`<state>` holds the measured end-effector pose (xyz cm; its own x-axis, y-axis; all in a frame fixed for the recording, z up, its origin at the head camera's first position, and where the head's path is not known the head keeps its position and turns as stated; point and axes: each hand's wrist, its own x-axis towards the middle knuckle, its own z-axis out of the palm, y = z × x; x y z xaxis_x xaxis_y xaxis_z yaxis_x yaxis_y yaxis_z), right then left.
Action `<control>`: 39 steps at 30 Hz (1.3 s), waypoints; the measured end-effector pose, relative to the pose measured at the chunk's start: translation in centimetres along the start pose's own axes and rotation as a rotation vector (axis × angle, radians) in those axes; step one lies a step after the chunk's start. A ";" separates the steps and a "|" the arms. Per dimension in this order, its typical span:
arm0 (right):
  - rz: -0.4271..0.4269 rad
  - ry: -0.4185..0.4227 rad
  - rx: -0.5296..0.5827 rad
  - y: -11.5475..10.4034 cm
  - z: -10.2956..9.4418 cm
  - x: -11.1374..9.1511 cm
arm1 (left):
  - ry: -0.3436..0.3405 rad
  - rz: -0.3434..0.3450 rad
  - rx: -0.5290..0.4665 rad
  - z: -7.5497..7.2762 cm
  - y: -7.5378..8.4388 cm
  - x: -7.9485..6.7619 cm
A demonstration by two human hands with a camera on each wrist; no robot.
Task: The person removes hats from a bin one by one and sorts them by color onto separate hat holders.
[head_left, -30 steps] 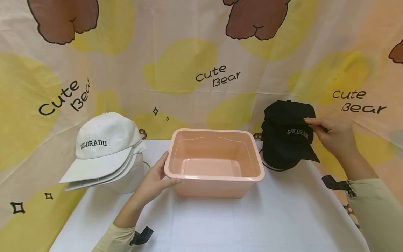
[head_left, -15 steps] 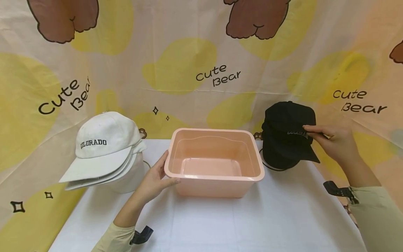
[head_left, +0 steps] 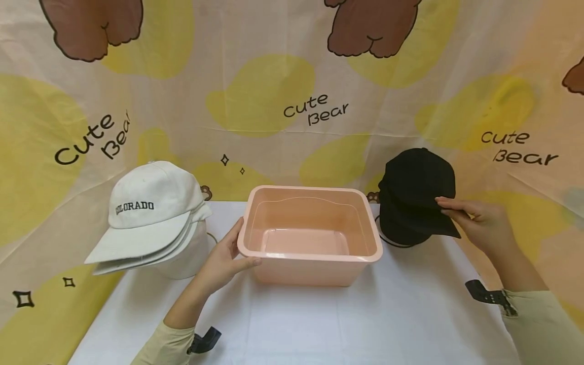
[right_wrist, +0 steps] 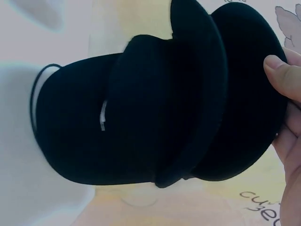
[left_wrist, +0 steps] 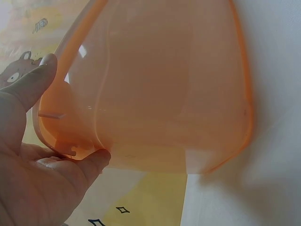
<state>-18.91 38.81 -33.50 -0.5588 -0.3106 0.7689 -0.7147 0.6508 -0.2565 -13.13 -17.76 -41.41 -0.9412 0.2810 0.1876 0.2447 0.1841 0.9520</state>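
Note:
My right hand (head_left: 483,223) pinches the brim of the upper black cap (head_left: 420,170). In the right wrist view the thumb (right_wrist: 282,77) lies on one face of that brim, with fingers behind it. Under it another black cap (head_left: 442,227) is stacked, its brim jutting right. Both sit over a black rounded stand (right_wrist: 70,122) with a thin ring at its base. My left hand (head_left: 223,266) holds the near left corner of a pink plastic basin (head_left: 310,257), thumb at the front and fingers along the side. Nothing lies inside the basin.
Several stacked white caps (head_left: 148,197), the top one lettered COLORADO, rest on a white stand (head_left: 182,258) at the left. White cloth (head_left: 296,324) covers the table. A patterned curtain (head_left: 274,152) hangs behind.
My right hand has moved down, lowering the upper black cap's brim. It now covers the COLORADO lettering that showed on the cap beneath. The left hand and basin have stayed in place.

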 end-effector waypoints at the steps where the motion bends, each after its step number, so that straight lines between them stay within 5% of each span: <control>1: 0.001 0.002 0.006 0.0 0.1 -0.2 | 0.000 -0.001 0.002 0.0 0.0 0.0; 17: 0.022 -0.066 0.010 0.0 1.5 -3.0 | 0.020 -0.021 0.042 -0.2 0.3 -0.1; 23: 0.119 -0.062 0.091 0.3 1.1 -2.7 | 0.000 -0.008 0.020 -0.1 0.2 0.0; 30: 0.254 -0.099 0.018 0.5 0.7 -2.9 | 0.015 -0.005 0.037 0.1 0.1 -0.1; 39: 0.114 -0.107 -0.001 0.3 1.5 -3.4 | 0.014 -0.017 0.045 0.0 0.1 -0.1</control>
<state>-17.88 39.02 -37.12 -0.6780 -0.3065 0.6682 -0.6436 0.6867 -0.3380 -13.01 -17.71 -41.30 -0.9484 0.2641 0.1753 0.2388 0.2314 0.9431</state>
